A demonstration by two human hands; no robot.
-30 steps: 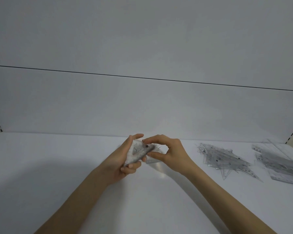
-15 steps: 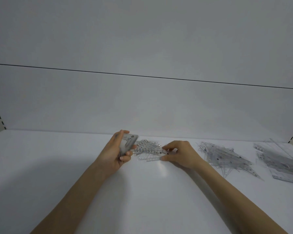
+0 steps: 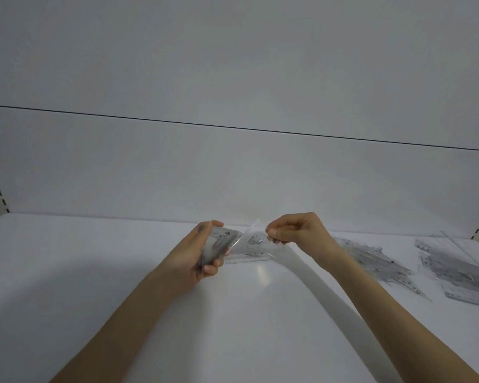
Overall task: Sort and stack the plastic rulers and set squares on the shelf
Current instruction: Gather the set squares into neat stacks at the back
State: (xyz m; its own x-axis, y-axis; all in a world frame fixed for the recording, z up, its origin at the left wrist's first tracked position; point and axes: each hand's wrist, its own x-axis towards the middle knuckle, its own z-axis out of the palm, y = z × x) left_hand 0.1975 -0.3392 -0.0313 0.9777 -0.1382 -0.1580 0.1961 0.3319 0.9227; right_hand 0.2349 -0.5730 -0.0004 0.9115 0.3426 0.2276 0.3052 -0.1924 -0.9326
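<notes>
Fingers [image 3: 209, 269] of the left hand [image 3: 199, 252] are curling round a small stack of set squares [image 3: 223, 240] just above the shelf [image 3: 122, 272]. The right hand [image 3: 296, 233] is pinching one clear set square [image 3: 250, 244] by its upper corner. The piece is tilting up with its long edge running left to right along the shelf. It is lying leftward of those fingertips, just beside the stack, so the left hand is nearer. Farther right, a loose heap of set squares [image 3: 371, 255] and the rulers [image 3: 459, 275] are waiting.

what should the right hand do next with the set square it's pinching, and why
Probably carry the set square leftward and lay it on the stack that the left hand grips. The right hand pinches it tilted up, close beside that stack, so joining them looks like the shortest step.
</notes>
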